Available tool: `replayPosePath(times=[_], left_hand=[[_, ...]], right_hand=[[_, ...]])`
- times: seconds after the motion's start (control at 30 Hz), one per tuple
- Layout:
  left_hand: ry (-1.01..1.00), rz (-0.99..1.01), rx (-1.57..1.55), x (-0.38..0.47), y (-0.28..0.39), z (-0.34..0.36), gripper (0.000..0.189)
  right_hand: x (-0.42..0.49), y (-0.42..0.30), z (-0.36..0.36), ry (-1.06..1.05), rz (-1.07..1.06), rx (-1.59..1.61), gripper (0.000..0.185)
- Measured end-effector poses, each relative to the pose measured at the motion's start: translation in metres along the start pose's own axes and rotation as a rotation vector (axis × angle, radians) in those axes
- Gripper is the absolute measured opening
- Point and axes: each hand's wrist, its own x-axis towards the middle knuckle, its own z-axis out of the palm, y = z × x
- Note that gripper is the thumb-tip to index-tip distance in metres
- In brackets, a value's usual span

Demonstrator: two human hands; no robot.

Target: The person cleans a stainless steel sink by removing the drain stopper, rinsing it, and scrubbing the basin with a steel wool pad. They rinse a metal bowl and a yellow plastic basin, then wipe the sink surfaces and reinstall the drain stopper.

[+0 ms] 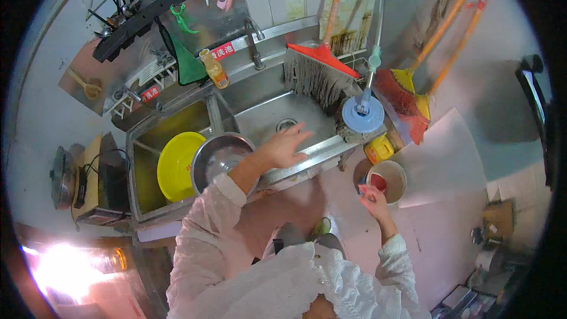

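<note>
My left hand [284, 145] reaches over the front rim of the stainless steel sink [325, 147], fingers apart and nothing in it. Below its fingers is the drain [286, 125] of the right basin. By that forearm, a metal bowl [217, 153] overlaps a yellow plastic basin [177, 166] at the left basin. My right hand [375, 201] is beside the rim of a white bucket [401, 175], its fingers bent together. A small bluish thing shows at those fingertips, too blurred to tell whether it is held. Something red [378, 181] lies inside the bucket.
A grey-stringed mop with a red head [323, 57] and a mop with a round blue head [363, 114] stand at the sink's right end. Beyond lean yellow-and-red brooms [403, 93]. A yellow jug [379, 149] is behind the bucket. A bottle [214, 69] stands near the faucet [254, 44].
</note>
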Motion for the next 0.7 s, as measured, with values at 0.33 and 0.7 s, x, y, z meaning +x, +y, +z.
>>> replayPosePath(times=[0.33, 0.7], left_hand=[[0.479, -0.517, -0.131, 0.175, -0.206, -0.075, 0.073], [0.652, -0.762, -0.135, 0.296, -0.317, -0.102, 0.081]], right_hand=[[0.294, -0.129, 0.129, -0.551, -0.217, -0.868, 0.069], [0.414, -0.107, 0.18, -0.66, -0.073, -0.711, 0.059]])
